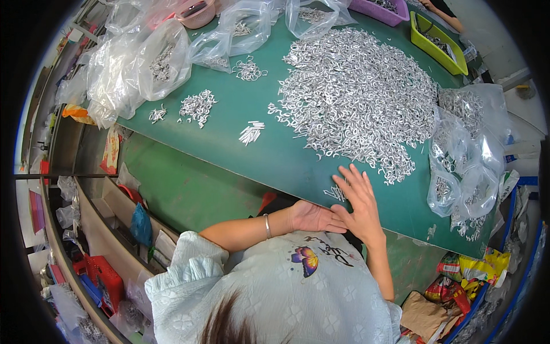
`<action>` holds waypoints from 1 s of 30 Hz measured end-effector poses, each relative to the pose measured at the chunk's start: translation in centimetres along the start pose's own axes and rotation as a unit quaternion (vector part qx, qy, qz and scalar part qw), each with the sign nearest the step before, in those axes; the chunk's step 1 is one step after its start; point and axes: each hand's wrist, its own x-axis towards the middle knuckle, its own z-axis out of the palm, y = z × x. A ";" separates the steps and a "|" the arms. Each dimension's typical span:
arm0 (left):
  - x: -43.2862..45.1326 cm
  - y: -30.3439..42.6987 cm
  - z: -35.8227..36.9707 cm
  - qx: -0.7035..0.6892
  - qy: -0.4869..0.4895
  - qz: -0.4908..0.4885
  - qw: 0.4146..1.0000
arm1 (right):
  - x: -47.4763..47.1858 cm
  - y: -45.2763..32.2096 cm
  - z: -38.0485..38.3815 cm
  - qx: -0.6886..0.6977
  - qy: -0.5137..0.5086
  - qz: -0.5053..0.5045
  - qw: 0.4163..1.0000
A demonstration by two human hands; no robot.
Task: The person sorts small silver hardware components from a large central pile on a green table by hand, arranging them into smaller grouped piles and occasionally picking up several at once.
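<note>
A large heap of small silvery metal pieces (356,94) lies on the green tabletop (193,146). At the table's near edge, my left hand (316,216) is palm up with its fingers extended, and no item shows in it. My right hand (356,202) spreads its fingers over the tabletop, partly covering a small group of metal pieces (336,192); its thumb is close to the left fingertips. Farther left are a small pile of straight pieces (252,132), a pile of curved pieces (197,107), a little pile (157,114) and a pile of ring-like pieces (249,70).
Clear plastic bags with metal pieces (163,64) line the back left; more bags (466,172) lie at the right. A yellow-green basket (438,47) and a purple basket (382,13) stand at the back. Another person's arm (444,15) shows at the top right.
</note>
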 end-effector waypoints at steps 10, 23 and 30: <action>0.0 -0.6 2.1 0.049 0.159 0.050 0.985 | -0.3 -0.3 0.3 0.033 -0.028 -0.030 0.999; -1.1 -0.4 0.0 -0.122 0.011 0.012 0.992 | -1.9 -1.5 1.5 0.033 -0.142 -0.103 0.984; -0.4 -0.4 2.5 0.080 0.114 -0.026 0.990 | -3.4 -1.5 2.5 0.170 -0.119 -0.133 0.969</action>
